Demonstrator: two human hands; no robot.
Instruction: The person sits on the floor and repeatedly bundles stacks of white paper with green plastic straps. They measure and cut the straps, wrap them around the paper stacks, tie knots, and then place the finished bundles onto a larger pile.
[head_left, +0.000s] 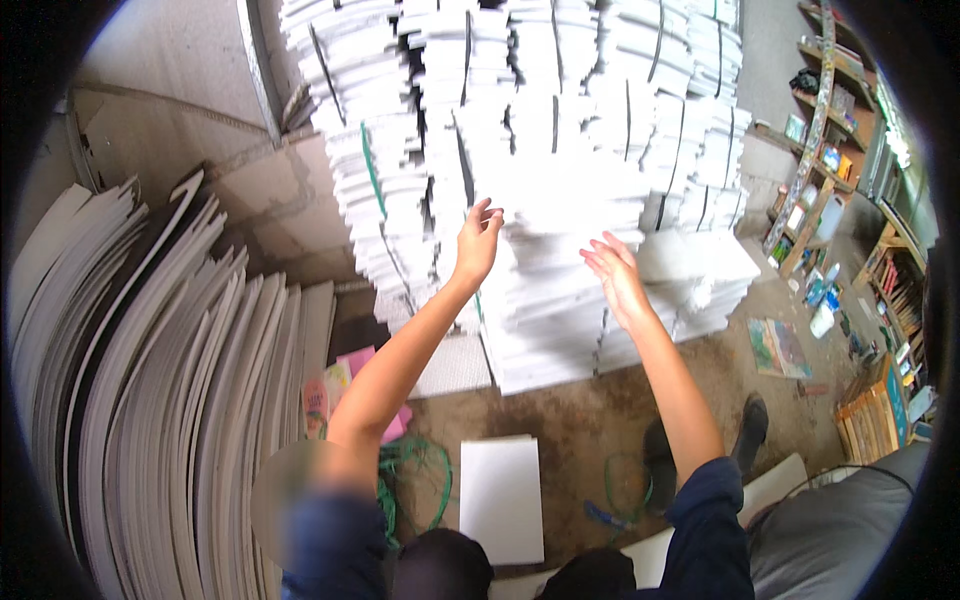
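Both my arms reach forward toward tall stacks of white paper bundles (pixel 560 180) tied with dark and green straps. My left hand (pixel 478 240) is raised with fingers apart, its fingertips at the edge of a bundle in the middle stack. My right hand (pixel 615 275) is open too, palm toward the lower stack (pixel 560 320), holding nothing. A single white sheet bundle (pixel 502 497) lies on the dirt floor below, between my arms.
Large curved white boards (pixel 170 380) lean at the left. Green strapping (pixel 415 480) and pink booklets (pixel 350 380) lie on the floor. Wooden shelves (pixel 840 130) with books stand at the right, a colourful booklet (pixel 778 347) on the ground. My dark shoes (pixel 700 445) show below.
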